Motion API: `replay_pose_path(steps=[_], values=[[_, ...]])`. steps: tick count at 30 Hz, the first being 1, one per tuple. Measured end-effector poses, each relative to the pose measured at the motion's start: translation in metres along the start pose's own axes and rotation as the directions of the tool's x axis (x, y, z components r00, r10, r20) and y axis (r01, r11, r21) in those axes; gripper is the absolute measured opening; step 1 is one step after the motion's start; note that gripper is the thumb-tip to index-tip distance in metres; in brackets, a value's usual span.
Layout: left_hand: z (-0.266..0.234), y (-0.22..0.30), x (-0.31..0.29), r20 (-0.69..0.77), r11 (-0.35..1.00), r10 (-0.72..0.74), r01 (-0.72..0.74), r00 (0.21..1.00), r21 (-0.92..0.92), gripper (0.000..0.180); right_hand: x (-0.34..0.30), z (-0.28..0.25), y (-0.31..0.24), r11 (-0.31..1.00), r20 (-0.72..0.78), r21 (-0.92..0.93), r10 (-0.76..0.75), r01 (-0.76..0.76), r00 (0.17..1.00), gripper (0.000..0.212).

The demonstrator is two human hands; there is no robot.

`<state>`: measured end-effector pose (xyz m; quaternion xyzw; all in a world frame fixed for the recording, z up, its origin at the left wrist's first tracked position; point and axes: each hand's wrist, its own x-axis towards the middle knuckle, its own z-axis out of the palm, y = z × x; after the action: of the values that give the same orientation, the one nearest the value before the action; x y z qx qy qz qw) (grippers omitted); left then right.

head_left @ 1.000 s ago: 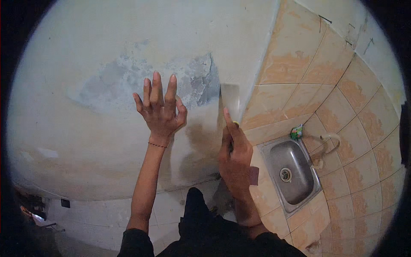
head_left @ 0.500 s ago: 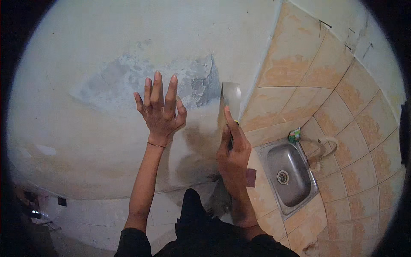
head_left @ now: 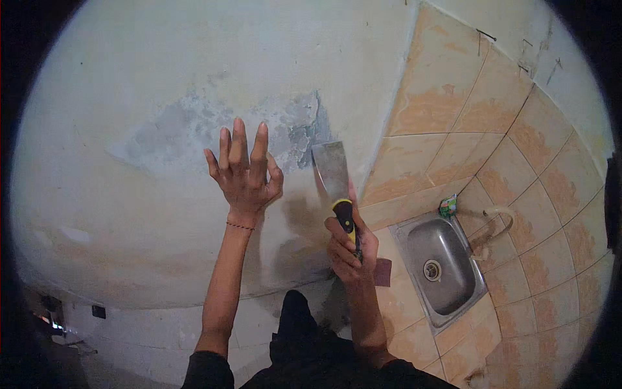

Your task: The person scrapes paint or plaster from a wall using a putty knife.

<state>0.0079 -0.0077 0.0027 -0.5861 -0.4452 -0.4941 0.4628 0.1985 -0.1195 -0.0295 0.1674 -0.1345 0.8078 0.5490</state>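
Observation:
My left hand (head_left: 243, 174) is pressed flat against the pale painted wall (head_left: 129, 97), fingers spread, just below a grey patch (head_left: 194, 129) where the paint has come off. A thin bracelet circles that wrist. My right hand (head_left: 350, 249) grips the black and yellow handle of a wide metal scraper (head_left: 332, 172). The blade points up and lies against the wall at the right edge of the bare patch, close to the corner with the tiles.
An orange-beige tiled wall (head_left: 492, 149) meets the painted wall at the right. A small steel sink (head_left: 437, 262) with a drain is set in a tiled counter, a green object (head_left: 448, 206) and a tap hose (head_left: 495, 223) beside it. A socket (head_left: 98, 311) is at lower left.
The scraper blade has turned from edge-on to face the camera and now lies flatter against the wall. My left hand stays spread on the wall.

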Motion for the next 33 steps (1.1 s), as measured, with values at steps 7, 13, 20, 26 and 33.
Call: replay_pose_path(steps=[7,13,20,26,33], values=[[0.0,0.002,-0.002,0.009,1.0,-0.004,0.004,1.0,-0.002,0.055,0.011,-0.03,0.003,0.888,0.23,0.431,0.066,-0.162,0.971,0.04],[0.0,-0.001,0.0,-0.004,1.0,0.012,-0.012,1.0,0.004,0.055,0.01,-0.014,0.008,0.862,0.062,0.496,0.08,-0.101,0.995,0.042],[0.001,-0.001,-0.003,-0.004,1.0,0.014,-0.014,1.0,-0.01,0.056,0.007,-0.01,0.002,0.83,0.119,0.531,0.125,-0.169,0.985,0.034],[-0.002,0.0,-0.001,0.01,1.0,0.012,-0.012,1.0,-0.009,0.057,0.011,-0.004,0.002,0.868,0.126,0.476,0.09,-0.14,0.988,0.034],[-0.001,0.0,-0.003,0.002,1.0,0.013,-0.013,1.0,-0.012,0.058,0.006,-0.005,-0.003,0.812,0.131,0.554,0.135,-0.185,0.982,0.031]])
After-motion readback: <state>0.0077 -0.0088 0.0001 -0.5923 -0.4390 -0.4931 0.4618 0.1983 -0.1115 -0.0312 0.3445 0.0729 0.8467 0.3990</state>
